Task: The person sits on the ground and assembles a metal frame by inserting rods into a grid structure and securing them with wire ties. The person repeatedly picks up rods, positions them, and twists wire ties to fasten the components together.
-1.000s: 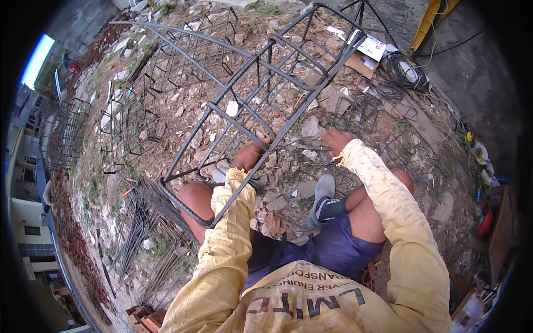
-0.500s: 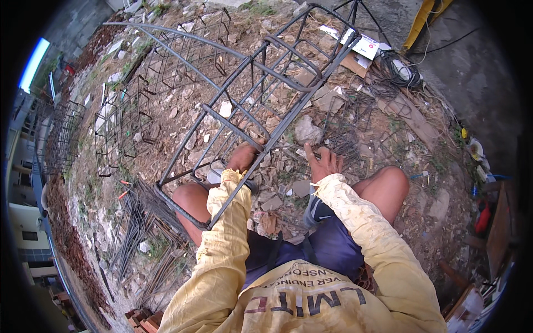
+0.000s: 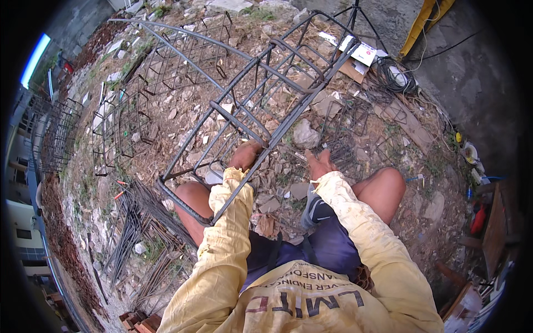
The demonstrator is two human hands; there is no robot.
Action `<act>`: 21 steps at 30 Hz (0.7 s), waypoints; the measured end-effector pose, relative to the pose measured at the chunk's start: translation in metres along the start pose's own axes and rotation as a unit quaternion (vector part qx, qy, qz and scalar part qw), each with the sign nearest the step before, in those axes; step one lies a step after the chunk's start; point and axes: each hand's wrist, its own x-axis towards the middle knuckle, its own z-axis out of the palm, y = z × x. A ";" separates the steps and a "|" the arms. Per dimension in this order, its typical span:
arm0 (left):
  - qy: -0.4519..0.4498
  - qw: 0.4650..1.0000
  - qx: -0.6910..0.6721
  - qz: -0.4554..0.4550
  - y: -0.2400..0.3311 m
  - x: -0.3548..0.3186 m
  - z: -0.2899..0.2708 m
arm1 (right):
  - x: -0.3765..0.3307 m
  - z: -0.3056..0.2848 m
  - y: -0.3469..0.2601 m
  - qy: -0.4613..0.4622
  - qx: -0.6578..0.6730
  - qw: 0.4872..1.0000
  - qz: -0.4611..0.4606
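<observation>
A long rebar cage (image 3: pixel 191 140) of dark steel bars and square stirrups slants across the ground in front of me, its near end over my left forearm. My left hand (image 3: pixel 245 155) reaches into the cage, its fingers closed at the joint where a stirrup (image 3: pixel 240 123) meets the right-hand long bar. To the right of the cage, my right hand (image 3: pixel 320 164) is held with bent fingers. Between it and that joint runs a thin rod-like piece, too small to name. What the right fingers hold is partly hidden.
Bundled steel rods (image 3: pixel 130 222) lie at the left on stony ground. More cages (image 3: pixel 119 130) lie beyond them. A bundle of thin wire (image 3: pixel 347 152) and a pale rock (image 3: pixel 306 135) are near my right hand. Coiled cable (image 3: pixel 395 75) lies beside a white box (image 3: pixel 363 53).
My right hand's fingers, spread before, are now drawn in closer. My left hand stays at the same joint. The cage appears shifted slightly in view.
</observation>
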 end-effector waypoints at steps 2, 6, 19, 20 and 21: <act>-0.004 0.999 -0.042 -0.012 0.009 -0.004 0.007 | 0.010 -0.019 -0.002 -0.033 -0.013 0.999 0.011; -0.027 0.995 -0.097 0.018 0.012 -0.008 0.003 | 0.047 -0.021 0.022 -0.019 -0.028 0.997 -0.071; 0.098 0.985 0.140 0.018 0.026 -0.011 0.020 | 0.026 -0.034 0.024 -0.431 0.477 0.761 0.084; 0.100 0.989 0.111 0.000 0.032 -0.012 0.027 | 0.030 -0.034 0.029 -0.472 0.511 0.704 0.142; 0.100 0.993 0.045 -0.029 0.036 -0.015 0.028 | 0.026 -0.040 0.024 -0.441 0.492 0.740 0.127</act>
